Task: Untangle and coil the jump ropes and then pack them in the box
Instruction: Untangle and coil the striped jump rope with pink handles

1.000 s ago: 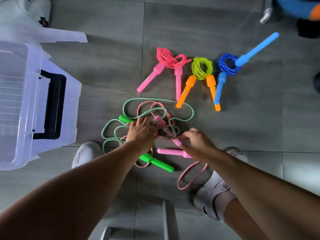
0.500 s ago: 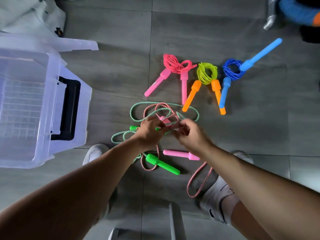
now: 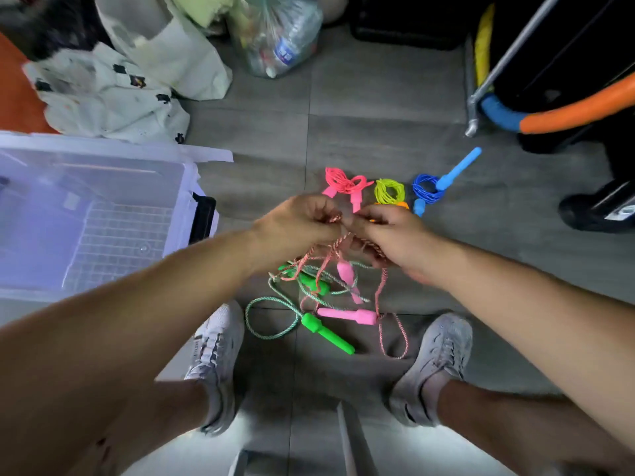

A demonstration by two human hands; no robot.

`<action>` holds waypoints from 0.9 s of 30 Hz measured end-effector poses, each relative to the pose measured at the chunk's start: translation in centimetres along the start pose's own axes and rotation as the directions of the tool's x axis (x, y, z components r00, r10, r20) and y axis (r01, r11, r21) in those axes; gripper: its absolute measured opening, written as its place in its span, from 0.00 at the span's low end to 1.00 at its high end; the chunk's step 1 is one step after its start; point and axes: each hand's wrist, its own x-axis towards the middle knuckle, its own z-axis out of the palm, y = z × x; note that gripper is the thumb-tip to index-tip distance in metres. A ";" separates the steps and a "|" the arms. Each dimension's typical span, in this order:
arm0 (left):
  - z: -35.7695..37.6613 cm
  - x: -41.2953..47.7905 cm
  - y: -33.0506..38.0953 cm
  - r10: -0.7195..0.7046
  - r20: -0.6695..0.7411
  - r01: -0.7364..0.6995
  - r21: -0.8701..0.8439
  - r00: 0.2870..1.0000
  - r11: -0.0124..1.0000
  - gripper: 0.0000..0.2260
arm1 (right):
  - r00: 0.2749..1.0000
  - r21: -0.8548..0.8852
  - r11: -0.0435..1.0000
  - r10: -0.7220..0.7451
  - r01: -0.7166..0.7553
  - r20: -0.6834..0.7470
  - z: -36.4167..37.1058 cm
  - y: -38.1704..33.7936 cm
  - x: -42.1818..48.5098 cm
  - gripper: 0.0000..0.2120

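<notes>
My left hand [image 3: 299, 223] and my right hand [image 3: 388, 235] are raised above the floor, both pinching the pink-and-white twisted rope [image 3: 321, 261]. It hangs down tangled with the green-and-white rope [image 3: 271, 321]. A pink handle [image 3: 347, 316] and a green handle [image 3: 326, 333] lie on the floor between my shoes; another pink handle [image 3: 345, 273] and another green handle [image 3: 311, 281] dangle in the tangle. Beyond my hands lie three coiled ropes: pink [image 3: 340, 182], yellow with orange handles [image 3: 390, 191], and blue [image 3: 427, 188]. The clear plastic box [image 3: 103, 173] stands open at left.
White cloth [image 3: 103, 91] and a plastic bag of bottles [image 3: 278, 36] lie at the back. An orange and blue foam tube [image 3: 563, 115] and dark objects stand at the right. My two shoes [image 3: 214, 355] [image 3: 436, 359] are planted on grey floor tiles.
Both hands have lifted the tangle off the floor, pulling the pink-and-white rope up. The view has tilted up, showing more of the room behind.
</notes>
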 end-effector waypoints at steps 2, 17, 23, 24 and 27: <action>-0.4 -1.9 2.7 0.002 0.032 0.003 -0.163 0.999 0.987 0.11 | 0.999 0.086 0.996 0.003 -0.006 0.034 -0.5 -2.5 -1.9 0.04; -1.6 -10.9 9.9 0.103 -0.011 -0.103 0.014 0.995 0.995 0.09 | 0.988 0.168 0.973 -0.156 0.157 -0.023 -2.5 -10.4 -9.8 0.11; -2.6 -10.1 11.1 0.163 -0.075 -0.180 -0.430 0.984 0.885 0.06 | 0.989 0.023 0.989 -0.147 0.146 0.019 -2.4 -9.7 -9.5 0.13; -2.8 -10.0 11.4 0.176 -0.079 -0.193 -0.469 0.981 0.862 0.07 | 0.985 0.041 0.985 -0.168 0.167 0.036 -2.5 -9.8 -9.6 0.15; -3.5 -9.6 11.8 0.186 -0.095 -0.208 -0.477 0.978 0.854 0.03 | 0.966 0.094 0.964 -0.254 0.250 0.042 -3.1 -10.2 -9.5 0.15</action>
